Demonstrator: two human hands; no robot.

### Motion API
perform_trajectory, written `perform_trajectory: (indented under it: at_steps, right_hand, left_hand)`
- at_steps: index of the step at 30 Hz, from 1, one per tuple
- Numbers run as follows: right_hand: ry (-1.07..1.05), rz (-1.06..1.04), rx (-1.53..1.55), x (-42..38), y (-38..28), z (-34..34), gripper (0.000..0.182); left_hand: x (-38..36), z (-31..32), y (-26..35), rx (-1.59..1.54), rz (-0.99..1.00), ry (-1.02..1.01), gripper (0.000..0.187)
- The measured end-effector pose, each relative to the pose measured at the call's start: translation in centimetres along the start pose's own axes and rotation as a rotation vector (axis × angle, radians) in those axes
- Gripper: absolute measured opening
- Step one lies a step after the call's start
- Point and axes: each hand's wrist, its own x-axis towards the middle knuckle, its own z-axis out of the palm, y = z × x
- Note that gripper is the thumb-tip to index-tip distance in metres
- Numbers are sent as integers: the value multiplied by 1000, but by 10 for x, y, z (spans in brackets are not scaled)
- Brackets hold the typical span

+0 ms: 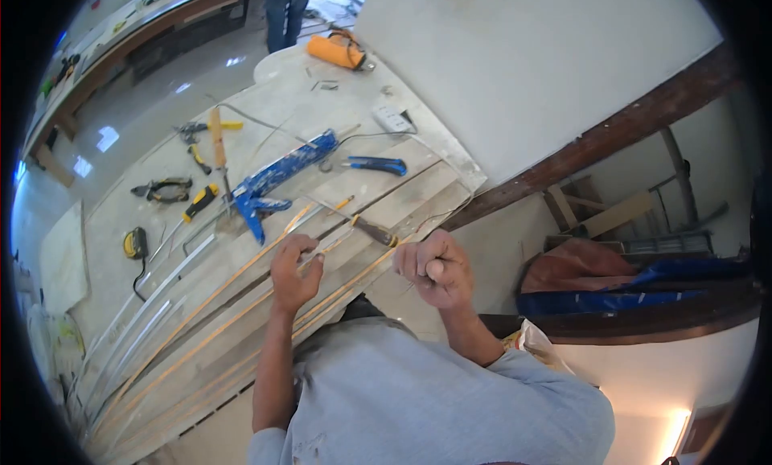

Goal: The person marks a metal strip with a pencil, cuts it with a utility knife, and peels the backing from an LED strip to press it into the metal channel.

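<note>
Above the near edge of the workbench, my left hand (297, 272) has its fingers curled, close to thin orange-edged strips (233, 294); whether it pinches one is unclear. To its right my right hand (437, 270) is closed, and what its fingers hold, if anything, is hidden. Between and beyond the hands lies a screwdriver (375, 230) with a dark handle. A blue caulking gun (281, 172) rests farther back, and a blue utility knife (378, 165) is to its right. A pencil (344, 202) lies near the screwdriver.
On the bench's left are pliers (165, 190), a yellow-black screwdriver (201, 202) and a tape measure (135, 243). An orange tool (336, 52) and a power strip (392, 118) lie farther back. Another person (285, 15) stands behind the bench. A wall edge (595, 143) rises at right.
</note>
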Motion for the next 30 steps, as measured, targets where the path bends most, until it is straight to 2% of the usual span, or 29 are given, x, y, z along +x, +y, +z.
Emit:
perform_trajectory:
  at_steps: [1, 3, 4, 6, 7, 9, 10, 12, 13, 15, 17, 19, 22, 26, 30]
  right_hand:
    - [1, 15, 32, 0, 2, -2, 38]
    - [-27, 82, -435, 2, 8, -9, 38]
    - [-32, 105, -401, 4, 16, -11, 38]
    - [-75, 328, -770, 8, 35, -16, 33]
    - [-83, 339, -753, 9, 47, -18, 33]
    - [-115, 158, -1125, 8, 70, -23, 28]
    - [-120, 166, -1111, 7, 79, -24, 28]
    - [-147, 50, -1297, 4, 92, -28, 35]
    - [-150, 54, -1289, 6, 95, -30, 35]
    - [-243, 21, -1436, 10, 100, -33, 41]
    - [-293, 31, -1441, 15, 100, -31, 44]
    - [-340, 31, -1449, 21, 103, -33, 46]
    - [-406, -11, -1413, 25, 111, -38, 40]
    - [-477, 57, -1370, 33, 109, -31, 27]
    - [-505, 16, -1375, 37, 109, -30, 18]
  left_hand:
    - [-3, -5, -2, 26, -24, 1, 22]
    - [-5, -7, -8, -477, -237, 130, 18]
    - [-1, -13, -4, -479, -187, 164, 14]
    - [2, -25, 4, -556, -201, 208, 16]
    - [0, -30, 0, -542, -215, 216, 16]
    - [-8, -41, -5, -187, -185, 115, 25]
    - [-12, -45, -2, -177, -198, 118, 25]
    - [-15, -50, 18, 341, -37, -43, 31]
    - [-17, -50, 31, 478, -58, -72, 35]
    - [-24, -42, 31, 570, -66, -97, 32]
    - [-30, -37, 25, 661, -66, -117, 30]
    - [-30, -34, 13, 658, -148, -226, 26]
    - [-27, -35, 5, 636, -113, -221, 21]
    - [-20, -40, 14, 600, -140, -256, 19]
    - [-17, -43, 27, 504, -268, -268, 17]
